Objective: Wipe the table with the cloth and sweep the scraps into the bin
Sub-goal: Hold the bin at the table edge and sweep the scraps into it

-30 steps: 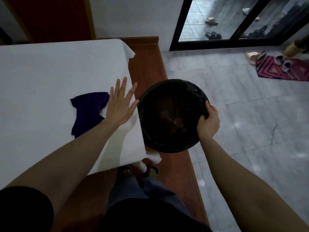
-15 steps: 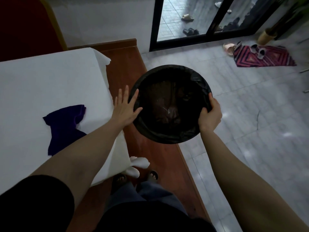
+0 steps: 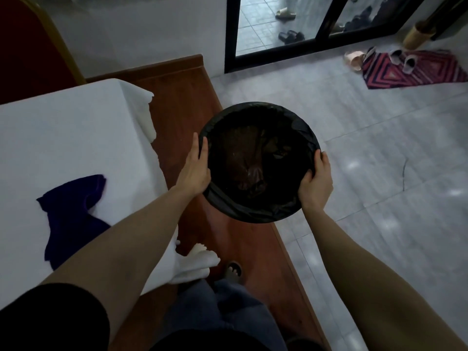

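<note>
Gripping bin rim w/ both hands, L & R; cloth on table.

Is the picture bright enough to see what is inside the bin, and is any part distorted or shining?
Head view: dim overall; the inside of the bin is nearly black, so its contents are unclear; the floor tiles show soft glare spots; the wide lens bends the door frame and stretches both forearms near the bottom edge.

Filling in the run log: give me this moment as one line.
left hand: on bin rim | right hand: gripping bin rim | bin: held beside table | cloth: on table, untouched
</note>
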A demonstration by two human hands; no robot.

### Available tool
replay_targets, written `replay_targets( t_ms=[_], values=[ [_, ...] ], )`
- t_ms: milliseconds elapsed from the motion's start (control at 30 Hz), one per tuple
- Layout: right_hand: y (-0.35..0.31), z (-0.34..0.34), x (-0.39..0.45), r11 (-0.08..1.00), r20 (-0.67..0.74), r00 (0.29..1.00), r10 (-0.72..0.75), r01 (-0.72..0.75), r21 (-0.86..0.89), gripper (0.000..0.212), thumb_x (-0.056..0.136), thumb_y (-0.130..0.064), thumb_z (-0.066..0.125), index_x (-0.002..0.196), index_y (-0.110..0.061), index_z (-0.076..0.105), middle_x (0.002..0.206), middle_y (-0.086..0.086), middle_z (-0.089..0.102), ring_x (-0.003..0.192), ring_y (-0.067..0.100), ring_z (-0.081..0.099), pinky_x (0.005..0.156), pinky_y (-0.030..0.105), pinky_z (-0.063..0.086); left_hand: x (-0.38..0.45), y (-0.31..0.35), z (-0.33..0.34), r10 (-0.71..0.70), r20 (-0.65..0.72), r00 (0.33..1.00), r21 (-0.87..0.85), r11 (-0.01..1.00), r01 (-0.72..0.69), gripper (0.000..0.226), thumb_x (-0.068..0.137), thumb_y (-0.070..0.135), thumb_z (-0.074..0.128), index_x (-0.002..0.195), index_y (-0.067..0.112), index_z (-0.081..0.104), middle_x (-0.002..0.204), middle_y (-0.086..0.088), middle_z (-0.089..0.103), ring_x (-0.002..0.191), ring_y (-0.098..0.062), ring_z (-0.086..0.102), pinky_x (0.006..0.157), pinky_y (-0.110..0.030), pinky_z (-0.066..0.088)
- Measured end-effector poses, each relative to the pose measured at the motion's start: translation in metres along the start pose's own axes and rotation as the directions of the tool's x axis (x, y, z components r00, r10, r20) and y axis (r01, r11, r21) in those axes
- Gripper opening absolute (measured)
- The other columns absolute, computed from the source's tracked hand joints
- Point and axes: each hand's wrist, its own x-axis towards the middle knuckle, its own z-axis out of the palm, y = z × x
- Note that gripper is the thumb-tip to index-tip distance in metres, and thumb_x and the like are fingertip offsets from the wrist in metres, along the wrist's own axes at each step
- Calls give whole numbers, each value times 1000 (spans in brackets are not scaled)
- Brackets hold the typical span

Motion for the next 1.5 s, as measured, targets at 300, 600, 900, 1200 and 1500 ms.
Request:
replay_targets(
  t_ms=[300, 600, 900, 1200, 1500],
  values=[
    [67, 85, 19, 995, 93, 996, 2, 8, -101, 57, 98, -3, 38, 153, -17, 33, 160, 4, 30, 138, 23, 41, 107, 37, 38, 45, -43, 70, -51, 81, 995, 84, 996, 45, 85, 97, 4, 47, 158, 15, -11, 163, -1, -28, 152, -35, 9, 110, -50, 40],
    [164, 225, 15, 997, 96, 995, -15, 22, -75, 61, 94, 1, 41, 152, -15, 36, 159, 6, 31, 136, 25, 44, 98, 37, 45, 95, -128, 194, -118, 77, 990, 91, 990, 111, 85, 97, 1, 48, 158, 16, -9, 164, 4, -24, 153, -32, 7, 115, -43, 35],
    [244, 314, -6, 992, 154, 988, -2, 22, -126, 64, 90, 5, 43, 152, -11, 36, 160, 4, 31, 124, 32, 53, 82, 40, 50, 108, -187, 292, -181, 130, 975, 74, 982, 173, 84, 97, -4, 44, 159, 17, -9, 164, 6, -25, 153, -31, 3, 115, -38, 33],
    [279, 349, -15, 989, 160, 987, 10, 14, -144, 61, 93, 4, 40, 152, -11, 34, 160, 4, 30, 116, 32, 54, 79, 38, 49, 122, -205, 333, -220, 151, 964, 110, 973, 205, 89, 95, -8, 45, 158, 21, -11, 162, 11, -29, 154, -29, -4, 105, -36, 45],
    [278, 348, -18, 979, 284, 959, 14, 44, -197, 64, 96, -1, 38, 157, -15, 20, 165, 0, 14, 126, 31, 47, 91, 40, 45, 120, -211, 333, -243, 204, 948, 212, 957, 200, 96, 93, -5, 51, 157, 19, -16, 161, 5, -33, 153, -31, -10, 105, -36, 42]
  ],
)
